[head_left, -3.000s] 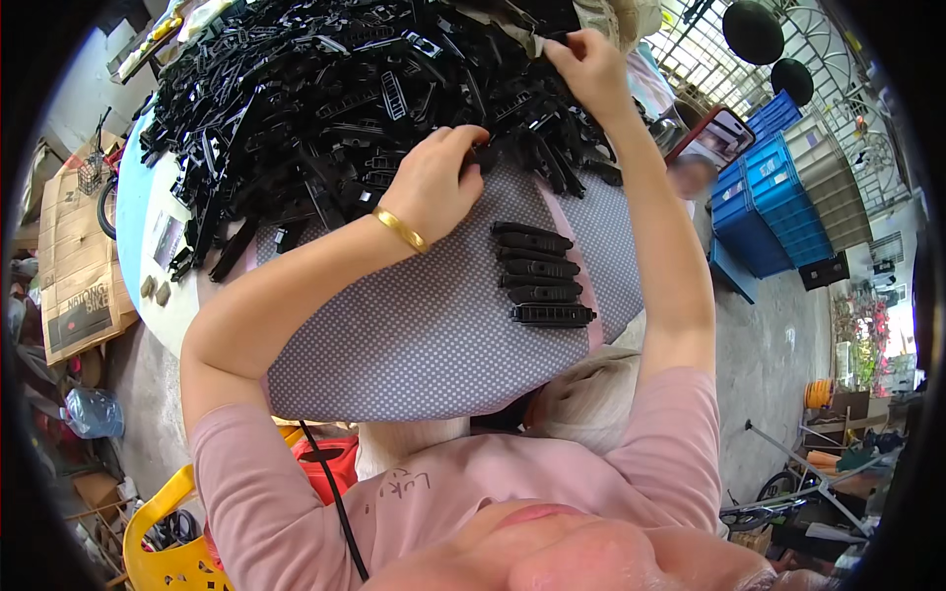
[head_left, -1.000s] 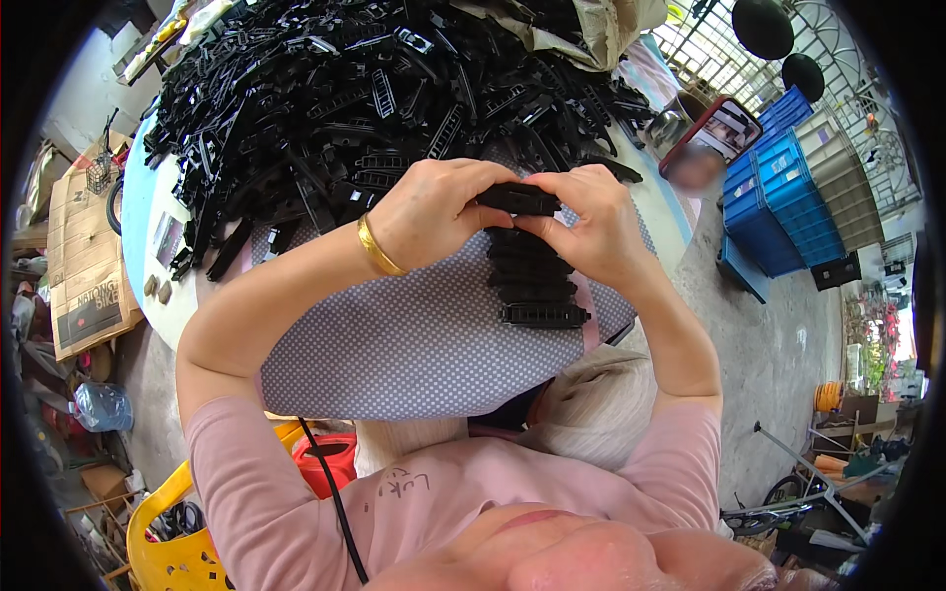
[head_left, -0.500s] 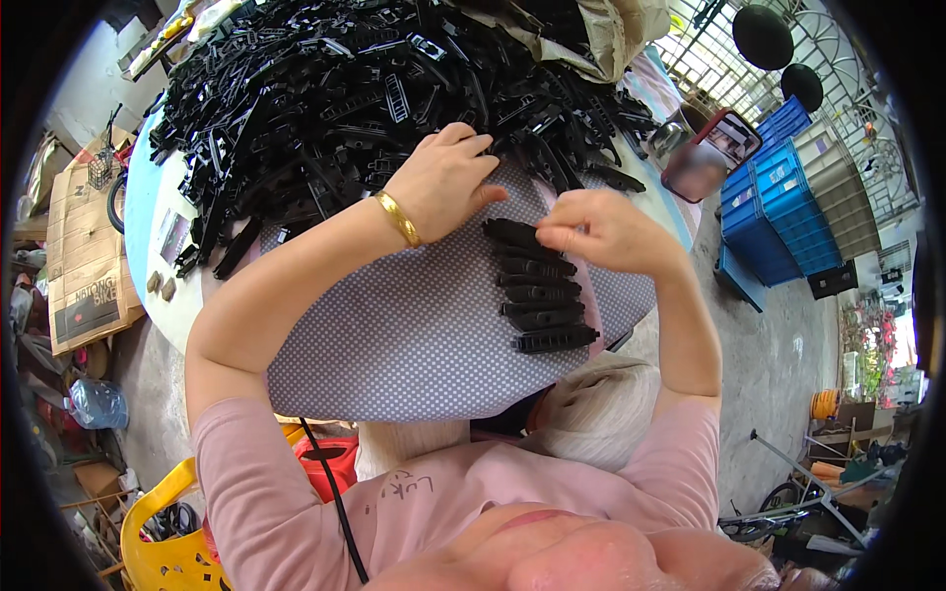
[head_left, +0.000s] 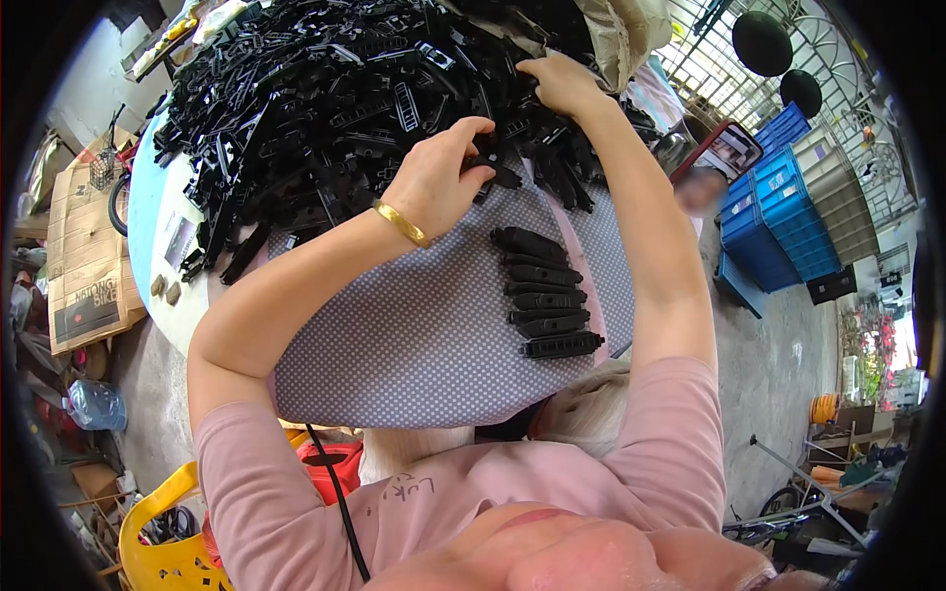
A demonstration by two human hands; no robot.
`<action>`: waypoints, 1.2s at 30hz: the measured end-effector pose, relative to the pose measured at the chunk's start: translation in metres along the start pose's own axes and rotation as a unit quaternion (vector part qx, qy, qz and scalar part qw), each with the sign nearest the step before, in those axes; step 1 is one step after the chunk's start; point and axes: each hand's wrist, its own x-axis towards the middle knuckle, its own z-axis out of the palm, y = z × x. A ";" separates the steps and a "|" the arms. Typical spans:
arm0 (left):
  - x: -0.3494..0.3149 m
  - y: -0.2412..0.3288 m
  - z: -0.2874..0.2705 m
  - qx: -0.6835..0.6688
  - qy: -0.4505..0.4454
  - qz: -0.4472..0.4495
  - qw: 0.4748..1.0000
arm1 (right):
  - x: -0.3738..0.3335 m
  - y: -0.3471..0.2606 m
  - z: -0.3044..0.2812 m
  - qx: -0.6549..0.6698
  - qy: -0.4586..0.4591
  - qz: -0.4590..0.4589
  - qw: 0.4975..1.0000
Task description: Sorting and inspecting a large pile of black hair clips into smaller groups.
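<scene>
My left hand is at the near edge of a large heap of black plastic parts. Its thumb and fingers close around a black plastic part that sticks out past the thumb. Farther off, my right hand reaches over the heap's far right side, index finger stretched out and the other fingers partly hidden; I see nothing held in it. Several narrow black parts lie stacked in a neat row on the dotted cloth, between my forearms and near the pink stripe.
A crumpled sack stands behind the heap on the right. A phone and a metal cup are at the table's right edge. Blue crates stand beyond. To the left are a cardboard box and two small stones.
My right hand has left the row of parts and moved away from me to the heap's far side. My left hand has turned slightly, and a black part now shows at its thumb.
</scene>
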 end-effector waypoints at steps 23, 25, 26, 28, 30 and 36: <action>0.004 0.009 -0.001 -0.578 -0.119 -0.213 0.779 | -0.146 -0.078 -0.060 0.696 0.037 0.074 0.714; 0.004 0.014 -0.002 -0.525 -0.129 -0.224 0.811 | -0.147 -0.079 -0.062 0.710 0.021 0.064 0.701; 0.004 0.012 -0.003 -0.525 -0.130 -0.226 0.810 | -0.148 -0.080 -0.061 0.722 0.005 0.053 0.690; 0.003 0.009 -0.005 -0.523 -0.176 -0.244 0.798 | -0.149 -0.082 -0.059 0.706 0.018 0.037 0.707; 0.003 0.011 -0.005 -0.510 -0.163 -0.252 0.806 | -0.148 -0.083 -0.057 0.692 0.048 0.018 0.720; 0.002 0.011 -0.003 -0.390 -0.107 -0.272 0.873 | -0.152 -0.091 -0.054 0.551 0.087 0.009 0.830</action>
